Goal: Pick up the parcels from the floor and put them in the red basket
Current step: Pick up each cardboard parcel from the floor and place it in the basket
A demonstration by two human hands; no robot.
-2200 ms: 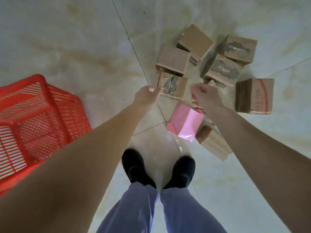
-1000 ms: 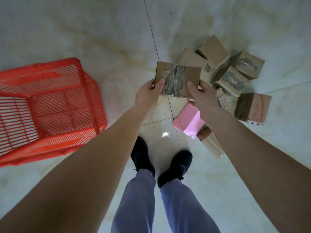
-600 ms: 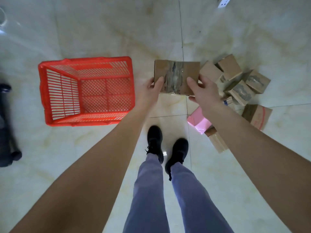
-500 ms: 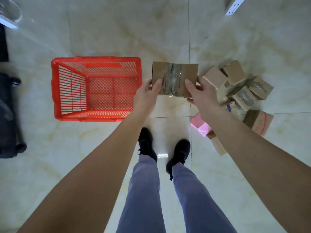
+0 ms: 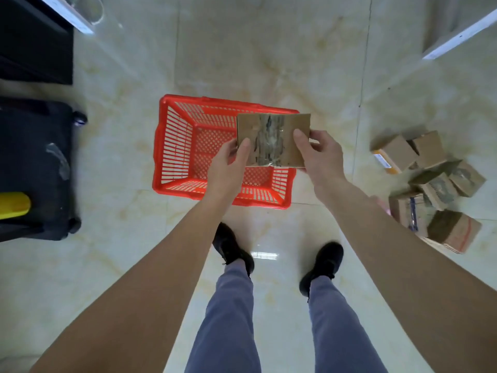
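Observation:
I hold a flat brown cardboard parcel (image 5: 271,138) with torn tape down its middle, above the right half of the red basket (image 5: 174,146). My left hand (image 5: 228,165) grips its left lower corner and my right hand (image 5: 320,154) grips its right edge. The basket stands on the floor ahead of my feet, and what shows of its inside holds no parcel. A heap of several brown parcels (image 5: 430,181) lies on the floor to the right, a pink one mostly hidden behind my right forearm.
A black wheeled case (image 5: 35,168) with a yellow object (image 5: 13,205) stands at the left. A dark mat or cabinet (image 5: 35,41) sits at the top left, and a white furniture edge (image 5: 457,33) at the top right. Glossy tiled floor lies all around.
Both hands lifted the parcel off the heap and carried it left. It now hangs over the basket, and the heap has shifted to the right of the view.

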